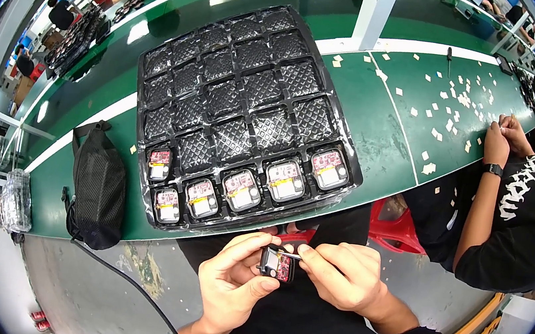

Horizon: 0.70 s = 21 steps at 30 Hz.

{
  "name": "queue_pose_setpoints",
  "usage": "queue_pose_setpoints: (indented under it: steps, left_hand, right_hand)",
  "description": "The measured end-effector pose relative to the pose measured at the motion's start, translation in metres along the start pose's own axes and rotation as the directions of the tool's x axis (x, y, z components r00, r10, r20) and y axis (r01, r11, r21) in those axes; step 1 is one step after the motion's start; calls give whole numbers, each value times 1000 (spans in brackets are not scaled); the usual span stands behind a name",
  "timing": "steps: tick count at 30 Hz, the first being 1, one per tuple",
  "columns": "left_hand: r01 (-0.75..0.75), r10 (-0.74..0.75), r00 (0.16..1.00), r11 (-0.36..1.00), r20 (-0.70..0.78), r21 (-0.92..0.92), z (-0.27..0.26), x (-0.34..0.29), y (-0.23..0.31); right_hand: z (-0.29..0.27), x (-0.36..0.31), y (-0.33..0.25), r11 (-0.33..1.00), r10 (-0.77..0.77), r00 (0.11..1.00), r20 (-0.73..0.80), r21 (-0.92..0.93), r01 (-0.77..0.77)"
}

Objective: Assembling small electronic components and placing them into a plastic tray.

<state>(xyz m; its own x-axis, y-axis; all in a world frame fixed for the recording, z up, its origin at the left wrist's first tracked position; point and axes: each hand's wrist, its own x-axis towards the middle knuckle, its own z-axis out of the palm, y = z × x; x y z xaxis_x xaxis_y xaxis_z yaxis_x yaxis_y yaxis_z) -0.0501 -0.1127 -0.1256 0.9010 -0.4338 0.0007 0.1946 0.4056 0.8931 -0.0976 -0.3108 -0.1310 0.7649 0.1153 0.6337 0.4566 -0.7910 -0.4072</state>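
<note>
Above my lap, my left hand (pixel 233 280) is closed around the edges of a small black device housing (pixel 277 266) with a red circuit board and a pale part inside. My right hand (pixel 344 276) pinches a slim metal tool (pixel 289 254), which looks like tweezers. Its tip reaches over the top of the housing; whether it touches the parts inside is hidden. Just beyond my hands lies a black compartment tray (pixel 241 107). Along its near side sit several similar devices (pixel 242 190) with red boards, yellow tape and silvery blocks.
A black mesh bag (pixel 98 186) with a dark cable (pixel 133 281) lies left of the tray. On the green table (pixel 386 125), small pale pieces (pixel 462 101) are scattered to the right, near a screwdriver (pixel 450 59). A co-worker (pixel 511 197) sits there, beside a red stool (pixel 400 230).
</note>
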Motion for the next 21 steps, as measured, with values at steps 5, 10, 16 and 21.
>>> queue_pose_setpoints:
  steps: [5,10,16,21]
  left_hand:
    - [-18,21,999,997,41,-73,2,-1,1]
    - [-1,5,998,997,59,-76,2,0,0]
    - [-8,12,998,998,55,-69,1,0,-1]
    - [0,3,999,998,43,-68,1,0,-2]
  right_hand:
    - [-5,2,-1,1000,25,999,-38,6,-24]
    - [-4,0,-1,1000,12,999,-33,-15,-13]
    - [-6,1,-3,999,32,999,-19,-41,-33]
    - [-5,2,-4,997,46,999,-17,-61,-47]
